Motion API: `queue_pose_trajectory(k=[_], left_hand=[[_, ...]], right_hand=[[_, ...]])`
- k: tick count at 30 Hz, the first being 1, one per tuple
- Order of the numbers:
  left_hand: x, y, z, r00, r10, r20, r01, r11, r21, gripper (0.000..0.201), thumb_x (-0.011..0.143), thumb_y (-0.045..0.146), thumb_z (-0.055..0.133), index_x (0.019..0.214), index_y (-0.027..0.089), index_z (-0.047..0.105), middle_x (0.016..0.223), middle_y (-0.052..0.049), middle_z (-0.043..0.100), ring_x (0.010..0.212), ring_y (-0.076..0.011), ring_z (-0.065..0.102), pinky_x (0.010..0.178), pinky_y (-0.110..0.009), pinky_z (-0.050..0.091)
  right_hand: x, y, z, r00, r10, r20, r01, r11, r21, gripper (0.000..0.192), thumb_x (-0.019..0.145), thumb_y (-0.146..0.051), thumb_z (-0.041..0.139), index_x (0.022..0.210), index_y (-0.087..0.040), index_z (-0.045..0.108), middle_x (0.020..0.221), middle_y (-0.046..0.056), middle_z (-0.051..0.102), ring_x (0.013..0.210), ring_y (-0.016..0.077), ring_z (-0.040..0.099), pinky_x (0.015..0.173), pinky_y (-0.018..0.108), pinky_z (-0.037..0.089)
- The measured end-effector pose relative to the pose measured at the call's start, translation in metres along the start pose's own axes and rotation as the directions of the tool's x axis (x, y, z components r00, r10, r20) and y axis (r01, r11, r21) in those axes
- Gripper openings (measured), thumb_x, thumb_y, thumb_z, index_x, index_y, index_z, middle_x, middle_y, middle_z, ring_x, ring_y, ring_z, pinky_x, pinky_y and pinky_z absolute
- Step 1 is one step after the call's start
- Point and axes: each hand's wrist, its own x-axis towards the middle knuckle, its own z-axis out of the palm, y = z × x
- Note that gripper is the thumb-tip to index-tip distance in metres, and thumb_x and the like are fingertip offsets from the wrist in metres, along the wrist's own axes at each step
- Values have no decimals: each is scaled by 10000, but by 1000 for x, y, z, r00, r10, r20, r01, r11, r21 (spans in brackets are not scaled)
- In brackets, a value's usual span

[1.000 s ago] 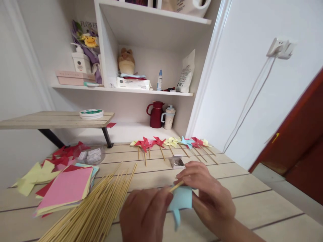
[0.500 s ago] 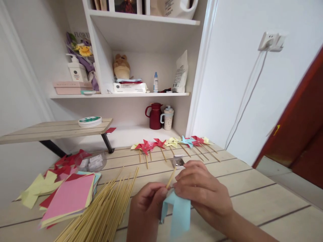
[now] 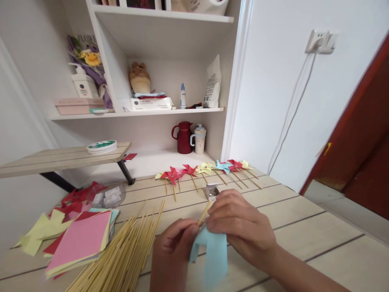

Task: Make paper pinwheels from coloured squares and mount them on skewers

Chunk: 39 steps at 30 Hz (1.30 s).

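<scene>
My left hand is closed around a thin wooden stick, whose end pokes up between my two hands. Light blue paper, cut and folded like a pinwheel, hangs just below the stick's end. My right hand is closed on this paper from the right, its fingers bent over the top beside the stick. The spot where paper and stick meet is hidden by my fingers. Just beyond the hands stands a small open box with tiny metallic pieces inside.
Finished pinwheels on sticks lie along the table's back. At left are a bundle of wooden sticks, stacked coloured paper, cut yellow paper and a clear container of small boxes. A raised wooden stand overhangs the far left.
My view has shifted slightly, so the surroundings sit a little further left and higher. Both hands keep their hold on the stick and the blue paper, with little other visible movement.
</scene>
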Motion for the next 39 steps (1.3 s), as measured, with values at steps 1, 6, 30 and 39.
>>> queue_pose_trajectory(k=[1,6,30,39], left_hand=[[0,0,0,1000,3,3,-3,1000,3,254,717,465,767,716,211,778,578,10,599,495,-82,438,446,-171,383],[-1,2,-1,998,65,18,-66,995,76,234,739,452,749,717,222,785,607,-3,641,509,-100,499,462,-183,420],[-4,5,2,997,77,-15,-74,989,128,242,743,452,732,716,218,790,598,-10,649,496,-113,498,435,-191,416],[-9,9,8,992,64,-105,-53,994,99,227,704,449,755,683,225,784,581,1,649,502,-120,502,471,-208,431]], right_hand=[[0,0,0,1000,2,2,-2,1000,-1,173,919,-119,561,1005,-172,701,829,78,748,804,206,683,763,417,521],[-1,0,-1,1000,19,11,-19,1000,-4,186,919,-131,559,1029,-196,694,837,67,748,795,201,685,763,413,523],[-1,-2,2,998,57,-28,-57,998,13,196,908,-142,564,1018,-215,709,806,58,743,767,200,698,736,395,538],[-1,-1,3,996,85,-18,-84,996,44,184,913,-150,581,1025,-209,713,782,60,733,745,196,679,733,398,526]])
